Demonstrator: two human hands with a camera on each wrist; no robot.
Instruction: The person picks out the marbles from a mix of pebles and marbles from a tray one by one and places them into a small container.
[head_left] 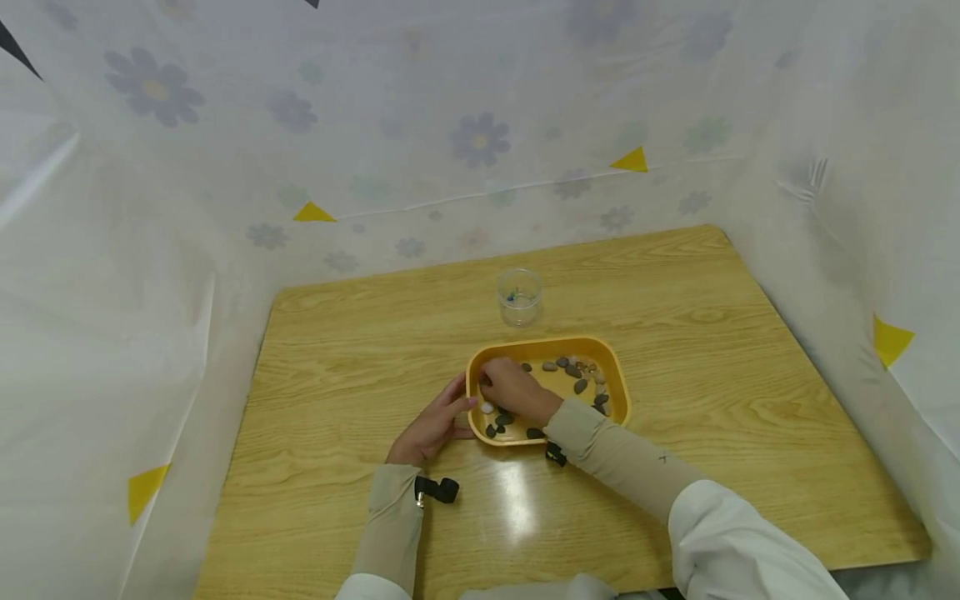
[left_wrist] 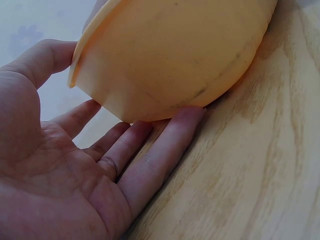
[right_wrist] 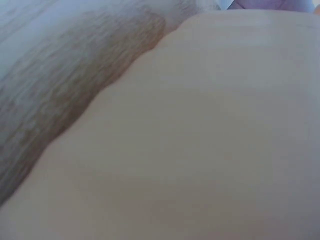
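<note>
A yellow plastic tray (head_left: pixel 551 440) with a rounded rim holds dark and pale pebbles (head_left: pixel 581 386). At its left end, my left hand (head_left: pixel 435 421) steadies it. The left wrist view shows the thumb (left_wrist: pixel 57 57) hooked at the rim and the fingers (left_wrist: pixel 165 155) touching the lower outer wall. My right hand (head_left: pixel 517 389) reaches inside the tray's left part, its fingers bent downward. Whatever lies under those fingertips is hidden. A white stone (head_left: pixel 487 407) sits just beside them. A blurred pale surface (right_wrist: pixel 190 135) fills most of the right wrist view.
Behind the tray stands a clear round container (head_left: pixel 519 297) with small blue and green bits inside. Everything stands on a wooden table (head_left: pixel 337 350). White flowered sheeting (head_left: pixel 405 125) encloses the back and sides. A black strap (head_left: pixel 437 489) hangs at the left wrist.
</note>
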